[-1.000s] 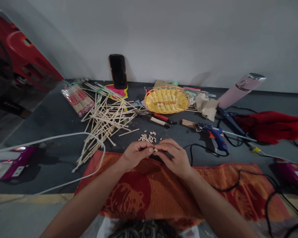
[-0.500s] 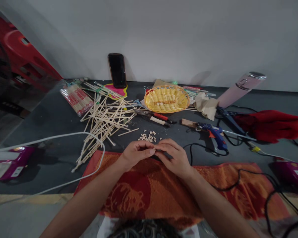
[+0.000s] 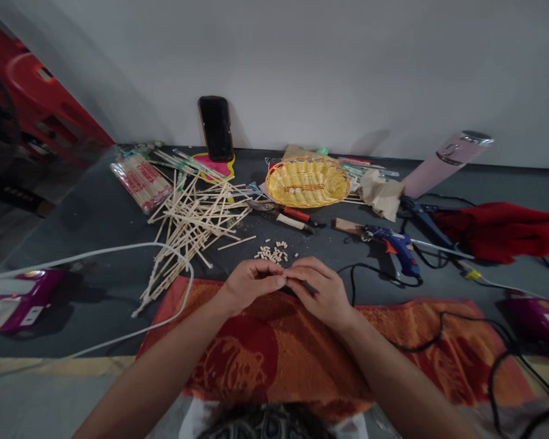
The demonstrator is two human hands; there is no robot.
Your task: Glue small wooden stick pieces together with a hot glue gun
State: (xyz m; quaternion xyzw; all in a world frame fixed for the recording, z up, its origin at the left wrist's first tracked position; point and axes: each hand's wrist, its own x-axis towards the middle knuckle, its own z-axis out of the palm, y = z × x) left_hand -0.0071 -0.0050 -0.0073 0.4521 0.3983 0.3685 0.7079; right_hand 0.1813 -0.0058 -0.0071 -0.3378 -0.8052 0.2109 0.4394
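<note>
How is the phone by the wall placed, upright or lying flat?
Upright: the phone stands on end, leaning back towards the wall, its dark screen facing the camera.

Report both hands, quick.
Left hand: closed in a pinch on a tiny pale piece, mostly hidden.
Right hand: fingertips also pinched, apparently on the same piece.

The dark-grey work surface (image 3: 96,244) carries short cylindrical wooden pegs (image 3: 273,254) just beyond the person's left hand (image 3: 249,286); heaped thin pale wooden sticks (image 3: 196,213) to its left; a blue plastic glue gun (image 3: 407,259) right of the right hand (image 3: 322,292).
</note>
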